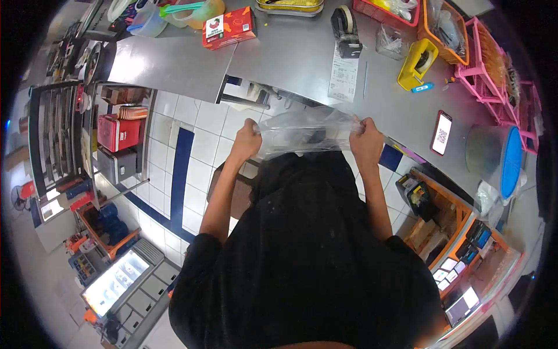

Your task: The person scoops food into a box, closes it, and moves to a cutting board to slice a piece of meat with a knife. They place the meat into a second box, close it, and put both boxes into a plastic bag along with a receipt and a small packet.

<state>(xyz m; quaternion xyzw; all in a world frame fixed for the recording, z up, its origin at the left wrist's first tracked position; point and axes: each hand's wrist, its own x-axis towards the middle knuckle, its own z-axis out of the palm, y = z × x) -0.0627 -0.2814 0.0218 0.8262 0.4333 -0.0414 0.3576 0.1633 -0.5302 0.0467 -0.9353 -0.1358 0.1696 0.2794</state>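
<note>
A clear plastic bag [308, 131] is stretched between my two hands in front of my body, below the counter's edge. My left hand [248, 139] is closed around the bag's left end. At the other end, my right hand [366, 142] grips the plastic with its fingers curled. What lies inside the bag, if anything, I cannot make out. Just beyond it on the metal counter lies a printed receipt [343, 75], its top end under a black tape dispenser [347, 35].
The steel counter [279, 64] carries a red box [229, 28], a yellow tape dispenser [417, 64], a phone showing a QR code [442, 132] and a blue-lidded tub [491, 154]. Pink baskets [488, 70] line the right edge. A metal rack [58, 134] stands left.
</note>
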